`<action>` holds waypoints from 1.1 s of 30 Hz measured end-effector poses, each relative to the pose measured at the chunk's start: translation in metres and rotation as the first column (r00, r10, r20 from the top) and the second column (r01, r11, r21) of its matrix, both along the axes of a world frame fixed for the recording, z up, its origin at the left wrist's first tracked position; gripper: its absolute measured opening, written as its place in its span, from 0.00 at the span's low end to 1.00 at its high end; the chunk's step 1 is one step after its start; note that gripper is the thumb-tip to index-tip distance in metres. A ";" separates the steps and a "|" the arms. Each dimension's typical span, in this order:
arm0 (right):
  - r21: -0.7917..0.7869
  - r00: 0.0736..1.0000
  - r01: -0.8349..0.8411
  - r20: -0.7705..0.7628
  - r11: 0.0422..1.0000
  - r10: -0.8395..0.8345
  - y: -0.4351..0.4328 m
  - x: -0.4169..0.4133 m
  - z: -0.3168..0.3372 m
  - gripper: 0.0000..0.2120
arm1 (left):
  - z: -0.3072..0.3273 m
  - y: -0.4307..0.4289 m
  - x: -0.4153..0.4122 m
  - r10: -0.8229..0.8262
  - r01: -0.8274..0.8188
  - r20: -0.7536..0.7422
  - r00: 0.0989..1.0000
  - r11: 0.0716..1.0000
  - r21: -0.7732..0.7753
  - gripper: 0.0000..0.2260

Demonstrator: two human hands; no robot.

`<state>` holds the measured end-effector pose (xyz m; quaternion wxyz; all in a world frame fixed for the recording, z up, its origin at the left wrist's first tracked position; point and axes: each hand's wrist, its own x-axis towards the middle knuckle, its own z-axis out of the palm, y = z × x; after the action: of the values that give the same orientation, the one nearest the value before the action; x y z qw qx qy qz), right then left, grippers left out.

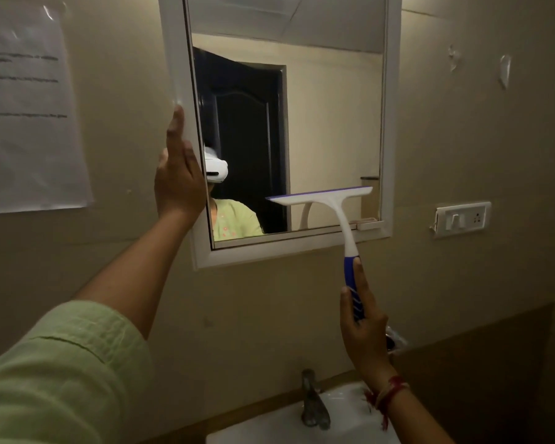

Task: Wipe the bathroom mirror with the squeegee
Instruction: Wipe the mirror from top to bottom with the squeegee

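Observation:
The white-framed bathroom mirror (334,123) hangs on the beige wall, its glass reflecting a dark door and a person in a green top. My right hand (364,328) grips the blue handle of the squeegee (343,216). Its white head with a purple blade lies level against the lower right of the glass. My left hand (178,174) rests flat against the left edge of the mirror frame, fingers pointing up, holding nothing.
A white sink (302,424) with a metal tap (313,402) sits below the mirror. A paper notice (29,116) is taped to the wall on the left. A switch and socket plate (462,217) is to the right of the mirror.

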<state>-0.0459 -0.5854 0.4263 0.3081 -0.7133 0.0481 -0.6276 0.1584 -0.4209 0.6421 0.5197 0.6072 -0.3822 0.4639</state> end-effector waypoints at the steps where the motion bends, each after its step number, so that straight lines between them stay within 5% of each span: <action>1: 0.005 1.000 0.006 -0.011 1.000 -0.006 0.002 -0.002 -0.002 0.26 | 0.000 0.000 0.000 -0.002 0.002 0.007 1.000 1.000 -0.005 0.20; 33: 0.096 0.996 -0.058 -0.066 0.994 0.064 0.016 -0.031 -0.030 0.24 | 0.001 0.000 -0.003 0.005 -0.005 0.015 1.000 0.999 -0.033 0.20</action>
<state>-0.0769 -0.5691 0.3959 0.3585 -0.7205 0.0665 -0.5898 0.1552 -0.4211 0.6435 0.5254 0.5959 -0.3770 0.4761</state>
